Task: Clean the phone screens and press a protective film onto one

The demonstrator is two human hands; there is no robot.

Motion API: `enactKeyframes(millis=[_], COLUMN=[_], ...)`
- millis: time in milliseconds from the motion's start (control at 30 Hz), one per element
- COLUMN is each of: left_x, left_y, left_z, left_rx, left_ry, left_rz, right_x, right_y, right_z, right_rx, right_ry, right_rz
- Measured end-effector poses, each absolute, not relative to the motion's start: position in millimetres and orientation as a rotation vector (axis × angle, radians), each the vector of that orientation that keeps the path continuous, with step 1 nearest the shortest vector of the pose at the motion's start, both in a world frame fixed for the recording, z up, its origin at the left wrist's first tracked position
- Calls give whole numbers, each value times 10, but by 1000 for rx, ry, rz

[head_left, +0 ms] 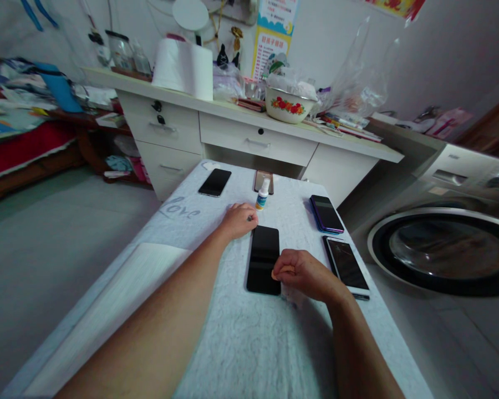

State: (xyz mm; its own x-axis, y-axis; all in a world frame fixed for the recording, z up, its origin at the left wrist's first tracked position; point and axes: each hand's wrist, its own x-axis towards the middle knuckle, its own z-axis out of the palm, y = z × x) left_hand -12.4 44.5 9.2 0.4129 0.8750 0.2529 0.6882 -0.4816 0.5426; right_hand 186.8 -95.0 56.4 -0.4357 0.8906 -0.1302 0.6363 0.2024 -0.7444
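A black smartphone (264, 259) lies screen up on the cloth-covered table in front of me. My left hand (240, 219) is closed at its upper left corner, with a small dark spot showing at the fingers; what that is I cannot make out. At the phone's lower right edge, my right hand (296, 271) has its fingers pressed together over the screen; anything inside them is hidden. Just beyond my left hand stands a small white spray bottle (263, 195) with a blue and yellow label.
Around the table lie another black phone (215, 182), a brownish phone (258, 181) behind the bottle, a purple-edged phone (326, 214) and a white-framed phone (348, 265). A white desk (258, 133) stands behind, and a washing machine (453, 233) is at right.
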Motion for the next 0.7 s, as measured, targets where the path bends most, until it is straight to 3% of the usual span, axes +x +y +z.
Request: enactKeyframes(millis=[700], left_x=[-125], left_y=[450], left_z=[104], left_rx=[2331], left_ry=[1360], left_rz=[693], right_x=[1778], right_y=[-763], right_z=[429], right_rx=[-1628], right_ry=[-2051], right_rz=[594])
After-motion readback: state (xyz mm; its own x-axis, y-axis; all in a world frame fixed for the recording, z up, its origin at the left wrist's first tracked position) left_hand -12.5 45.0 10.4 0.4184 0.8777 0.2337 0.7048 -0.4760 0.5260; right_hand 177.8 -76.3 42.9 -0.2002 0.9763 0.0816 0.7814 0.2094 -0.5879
